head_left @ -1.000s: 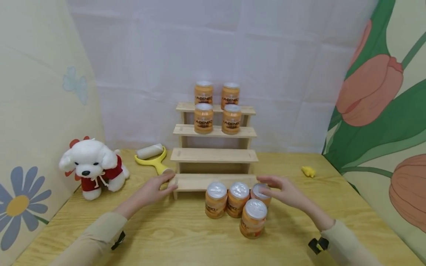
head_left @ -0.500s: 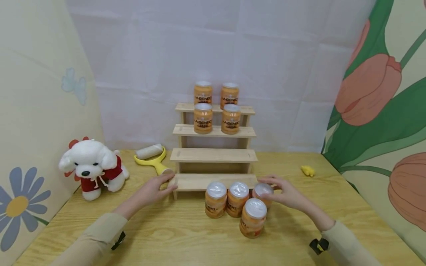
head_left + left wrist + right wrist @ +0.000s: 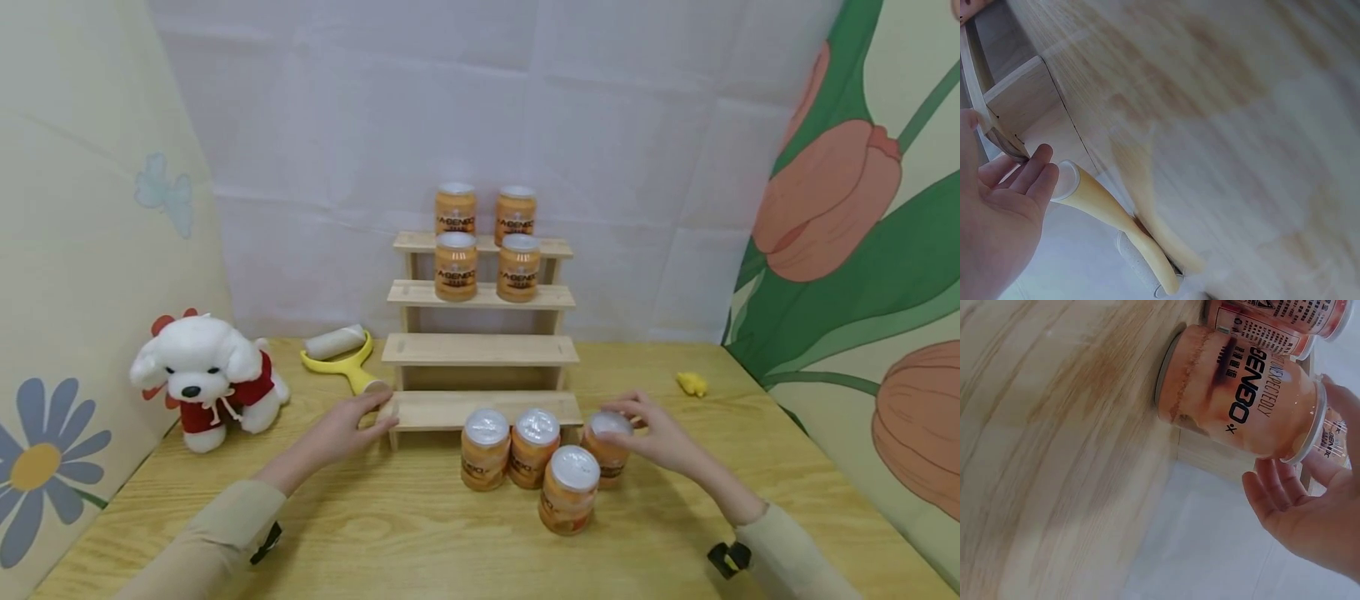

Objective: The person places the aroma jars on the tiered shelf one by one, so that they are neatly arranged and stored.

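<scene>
My right hand [image 3: 660, 433] grips an orange can [image 3: 609, 457] with a silver lid around its top. In the right wrist view the can [image 3: 1241, 394] stands close to the wood surface, with thumb and fingers at its rim. Several more orange cans stand beside it, among them a front can [image 3: 568, 492] and a left can [image 3: 484, 450]. My left hand [image 3: 341, 429] holds the left end of the lowest step of a wooden tiered stand [image 3: 480, 350]. In the left wrist view the hand [image 3: 1010, 212] has its thumb and fingers about that step's end.
Cans [image 3: 456, 267] stand in pairs on the stand's upper two steps. A yellow-handled lint roller [image 3: 348, 367] lies just behind my left hand. At the left sits a white plush dog [image 3: 206, 375] in red; a small yellow figure [image 3: 692, 383] lies at the right.
My right hand has closed on the rightmost can and shifted it right, apart from the other cans. The left hand stays at the stand's lowest step.
</scene>
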The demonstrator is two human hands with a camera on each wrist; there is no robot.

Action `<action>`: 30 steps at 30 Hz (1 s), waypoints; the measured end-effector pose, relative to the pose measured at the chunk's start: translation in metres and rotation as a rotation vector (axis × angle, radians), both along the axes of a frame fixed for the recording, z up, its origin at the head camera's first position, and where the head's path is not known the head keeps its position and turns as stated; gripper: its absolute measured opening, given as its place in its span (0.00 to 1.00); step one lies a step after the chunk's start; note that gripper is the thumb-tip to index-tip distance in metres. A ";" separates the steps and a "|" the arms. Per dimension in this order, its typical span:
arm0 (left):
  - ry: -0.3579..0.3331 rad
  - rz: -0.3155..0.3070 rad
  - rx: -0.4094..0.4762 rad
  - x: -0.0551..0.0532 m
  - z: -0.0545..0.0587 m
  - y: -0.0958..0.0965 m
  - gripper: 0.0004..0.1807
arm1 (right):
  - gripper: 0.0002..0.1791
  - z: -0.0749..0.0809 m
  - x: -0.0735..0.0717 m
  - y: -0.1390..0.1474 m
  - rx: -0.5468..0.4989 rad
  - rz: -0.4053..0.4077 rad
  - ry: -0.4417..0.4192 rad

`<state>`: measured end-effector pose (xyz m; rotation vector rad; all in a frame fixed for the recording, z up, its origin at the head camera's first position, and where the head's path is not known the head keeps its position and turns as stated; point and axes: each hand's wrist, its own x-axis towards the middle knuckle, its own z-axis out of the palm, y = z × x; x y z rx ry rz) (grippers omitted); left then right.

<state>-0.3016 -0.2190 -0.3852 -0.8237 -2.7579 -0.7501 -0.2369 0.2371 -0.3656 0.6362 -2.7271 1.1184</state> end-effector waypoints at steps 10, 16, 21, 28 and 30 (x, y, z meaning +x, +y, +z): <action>0.003 -0.005 0.005 -0.001 -0.003 -0.001 0.29 | 0.39 -0.003 0.002 0.009 0.050 0.064 -0.076; 0.003 -0.002 -0.004 -0.001 -0.003 -0.001 0.30 | 0.37 -0.003 0.002 0.007 0.035 0.031 -0.102; 0.006 0.007 -0.013 0.000 -0.002 -0.002 0.30 | 0.35 -0.001 0.001 0.004 0.013 -0.021 -0.150; 0.004 0.002 -0.003 0.000 -0.001 -0.002 0.30 | 0.34 -0.001 -0.001 0.004 0.022 -0.070 -0.152; 0.003 -0.003 -0.004 0.000 -0.001 -0.003 0.30 | 0.34 0.000 0.000 0.005 0.010 -0.074 -0.143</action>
